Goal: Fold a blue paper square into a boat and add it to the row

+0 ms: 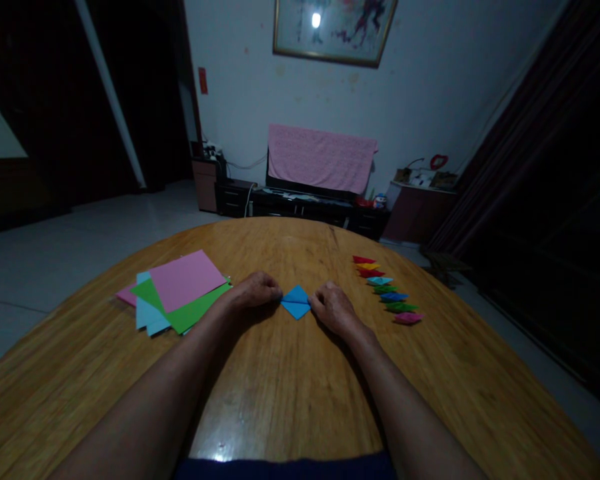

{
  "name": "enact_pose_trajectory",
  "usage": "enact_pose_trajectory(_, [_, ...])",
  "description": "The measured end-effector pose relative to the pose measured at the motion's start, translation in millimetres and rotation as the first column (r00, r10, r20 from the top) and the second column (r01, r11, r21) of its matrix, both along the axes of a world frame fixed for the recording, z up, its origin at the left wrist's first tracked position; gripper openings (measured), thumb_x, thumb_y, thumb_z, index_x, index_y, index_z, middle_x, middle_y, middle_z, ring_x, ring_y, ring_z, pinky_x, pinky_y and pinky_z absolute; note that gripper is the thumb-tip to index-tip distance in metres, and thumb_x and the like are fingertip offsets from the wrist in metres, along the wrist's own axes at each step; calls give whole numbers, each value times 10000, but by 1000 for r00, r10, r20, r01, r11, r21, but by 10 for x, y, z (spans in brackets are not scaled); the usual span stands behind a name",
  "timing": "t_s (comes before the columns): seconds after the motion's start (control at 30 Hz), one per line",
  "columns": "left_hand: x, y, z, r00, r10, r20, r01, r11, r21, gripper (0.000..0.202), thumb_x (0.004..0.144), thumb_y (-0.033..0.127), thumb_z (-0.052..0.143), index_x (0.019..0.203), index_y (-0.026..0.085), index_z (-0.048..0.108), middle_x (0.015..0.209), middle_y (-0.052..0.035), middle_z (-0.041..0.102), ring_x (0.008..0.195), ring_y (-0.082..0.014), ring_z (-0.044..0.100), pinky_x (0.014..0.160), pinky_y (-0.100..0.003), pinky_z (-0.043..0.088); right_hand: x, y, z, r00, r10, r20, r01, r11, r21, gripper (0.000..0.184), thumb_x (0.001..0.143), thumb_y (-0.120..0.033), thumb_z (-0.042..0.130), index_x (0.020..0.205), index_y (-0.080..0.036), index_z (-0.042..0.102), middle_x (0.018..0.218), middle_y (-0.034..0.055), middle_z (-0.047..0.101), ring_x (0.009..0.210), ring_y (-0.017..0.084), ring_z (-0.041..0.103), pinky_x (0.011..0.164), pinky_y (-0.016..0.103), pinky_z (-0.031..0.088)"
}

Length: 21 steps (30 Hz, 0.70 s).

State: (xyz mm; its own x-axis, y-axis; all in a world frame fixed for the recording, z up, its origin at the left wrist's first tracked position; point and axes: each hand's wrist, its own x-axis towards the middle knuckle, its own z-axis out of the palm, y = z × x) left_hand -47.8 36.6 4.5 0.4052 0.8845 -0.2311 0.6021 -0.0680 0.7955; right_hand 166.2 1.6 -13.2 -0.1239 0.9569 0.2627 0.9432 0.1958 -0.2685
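Note:
A small blue folded paper [297,311] lies on the wooden table in front of me, diamond-shaped with a crease or flap edge running across its middle. My left hand [256,289] is closed at its left corner, the fingertips pinching the paper there. At the opposite corner my right hand [334,307] is closed too, with thumb and fingers pressed on the paper. The fingertips partly cover both side corners.
Left of my hands lies a fanned stack of coloured paper sheets, a pink sheet [187,280] on top of a green sheet [200,311]. On the right, several small folded paper boats [391,297] form a row along the round table [290,387].

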Motion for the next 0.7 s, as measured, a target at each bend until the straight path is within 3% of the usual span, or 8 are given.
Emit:
enact_pose_trajectory(0.2, [60, -40, 61, 982, 11, -190, 14, 992, 127, 186, 745, 293, 561, 741, 140, 668, 634, -3, 600, 571, -109, 509, 509, -217, 351, -4, -1, 10, 1000, 4, 0, -4, 1000, 6, 243, 874, -257, 543, 687, -143, 650, 823, 94, 619, 767, 173, 544, 671, 253, 360])
enact_pose_trajectory(0.37, [119, -28, 67, 925, 2, -381, 93, 968, 231, 258, 785, 295, 505, 818, 143, 712, 731, -43, 683, 671, -137, 576, 567, -220, 381, -4, -5, 17, 1000, 2, -4, -2, 1000, 0, 253, 878, -256, 534, 681, -147, 648, 811, 89, 621, 747, 165, 541, 655, 253, 351])
enact_pose_trajectory(0.7, [206, -99, 158, 840, 21, -542, 183, 930, 319, 313, 821, 304, 473, 882, 146, 736, 880, -118, 724, 770, -199, 636, 657, -279, 430, 8, 31, -29, 1000, 7, 7, -7, 1000, 15, 259, 876, -258, 539, 678, -137, 653, 794, 87, 615, 724, 157, 532, 652, 255, 344])
